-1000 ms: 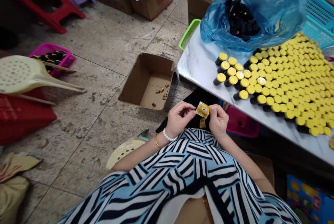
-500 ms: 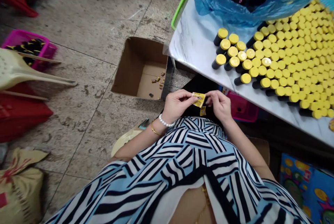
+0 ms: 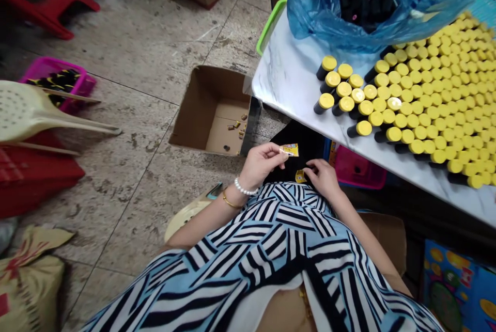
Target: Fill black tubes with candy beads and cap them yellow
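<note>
So there's this little yellow paper strip (image 3: 290, 150) pinched at one short end in the left hand (image 3: 260, 163), with the rest sticking out to the right, pretty much flat and level. It's printed with some white and dark marks, maybe a label, but it's way too small to read anything on it. A second yellow scrap (image 3: 300, 176) sits lower down against the black cloth (image 3: 298, 140), smaller-looking and kind of bunched up, right next to the fingers of the right hand (image 3: 322, 177). Can't tell if those fingers are actually touching it or have hold of it. The two yellow bits aren't touching each other, with a bit of black between them.
</note>
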The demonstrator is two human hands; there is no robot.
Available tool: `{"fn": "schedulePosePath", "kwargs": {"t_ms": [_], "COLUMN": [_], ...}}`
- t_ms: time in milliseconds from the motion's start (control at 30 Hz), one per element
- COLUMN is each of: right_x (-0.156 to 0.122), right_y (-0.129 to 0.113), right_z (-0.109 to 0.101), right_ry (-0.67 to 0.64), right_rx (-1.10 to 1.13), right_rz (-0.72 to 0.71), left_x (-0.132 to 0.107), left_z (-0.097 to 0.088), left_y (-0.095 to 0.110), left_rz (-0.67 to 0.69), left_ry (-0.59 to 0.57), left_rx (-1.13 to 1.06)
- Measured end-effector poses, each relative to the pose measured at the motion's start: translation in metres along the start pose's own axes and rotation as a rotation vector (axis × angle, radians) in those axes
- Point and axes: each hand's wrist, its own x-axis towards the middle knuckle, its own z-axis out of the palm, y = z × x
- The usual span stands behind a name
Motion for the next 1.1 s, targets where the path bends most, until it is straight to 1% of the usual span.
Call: {"fn": "schedulePosePath", "kwargs": {"t_ms": [67, 167, 200, 233, 267, 333, 433, 500, 567, 600, 633, 667, 700, 733, 800, 867, 933, 967, 1033, 1100], "right_x": [-0.005, -0.01, -0.01, -0.009, -0.008, -0.006, -0.004, -0.004, -0.002, -0.001, 0.001, 0.003, 0.004, 0.006, 0.01, 0.012, 0.013, 0.013, 0.012, 0.011], "right_y": [-0.017, -0.04, -0.046, -0.052, -0.057, -0.065, -0.075, -0.079, -0.079, -0.078, -0.077, -0.075, -0.074, -0.072, -0.07, -0.071, -0.075, -0.077, -0.081, -0.083], "right_z": [-0.017, -0.035, -0.039, -0.042, -0.044, -0.048, -0.052, -0.053, -0.052, -0.05, -0.049, -0.047, -0.045, -0.044, -0.044, -0.045, -0.048, -0.049, -0.051, -0.051], "right_ry": [0.005, -0.044, -0.048, -0.038, -0.016, 0.029, 0.069, 0.08, 0.081, 0.074, 0.056, 0.026, -0.013, -0.057, -0.14, -0.196, -0.232, -0.239, -0.222, -0.164], "right_rx": [0.152, 0.577, 0.705, 0.793, 0.853, 0.899, 0.849, 0.822, 0.85, 0.879, 0.916, 0.955, 0.994, 1.026, 1.078, 1.105, 1.111, 1.107, 1.087, 1.069], "right_rz": [0.025, 0.115, 0.135, 0.141, 0.136, 0.114, 0.064, 0.055, 0.073, 0.091, 0.114, 0.14, 0.17, 0.203, 0.268, 0.306, 0.297, 0.282, 0.258, 0.246], "left_x": [-0.001, -0.005, -0.006, -0.007, -0.007, -0.004, 0.005, 0.008, 0.008, 0.006, 0.003, -0.001, -0.004, -0.007, -0.011, -0.009, -0.004, -0.001, 0.003, 0.005], "left_z": [0.004, 0.01, 0.012, 0.014, 0.015, 0.017, 0.016, 0.015, 0.014, 0.015, 0.015, 0.015, 0.015, 0.014, 0.011, 0.006, 0.002, 0.0, -0.002, -0.001], "left_y": [0.003, 0.007, 0.009, 0.011, 0.014, 0.021, 0.031, 0.034, 0.033, 0.031, 0.029, 0.026, 0.024, 0.021, 0.015, 0.01, 0.004, 0.002, 0.0, 0.002], "left_rz": [0.075, 0.254, 0.284, 0.277, 0.23, 0.049, -0.218, -0.315, -0.32, -0.286, -0.222, -0.129, -0.009, 0.128, 0.408, 0.62, 0.737, 0.781, 0.874, 0.97], "left_ry": [-0.027, -0.056, -0.07, -0.086, -0.101, -0.111, -0.099, -0.119, -0.114, -0.098, -0.078, -0.064, -0.062, -0.081, -0.167, -0.282, -0.364, -0.381, -0.361, -0.301], "left_rx": [0.05, 0.171, 0.194, 0.188, 0.146, -0.032, -0.329, -0.423, -0.423, -0.388, -0.329, -0.249, -0.151, -0.035, 0.221, 0.45, 0.602, 0.644, 0.68, 0.656]}}
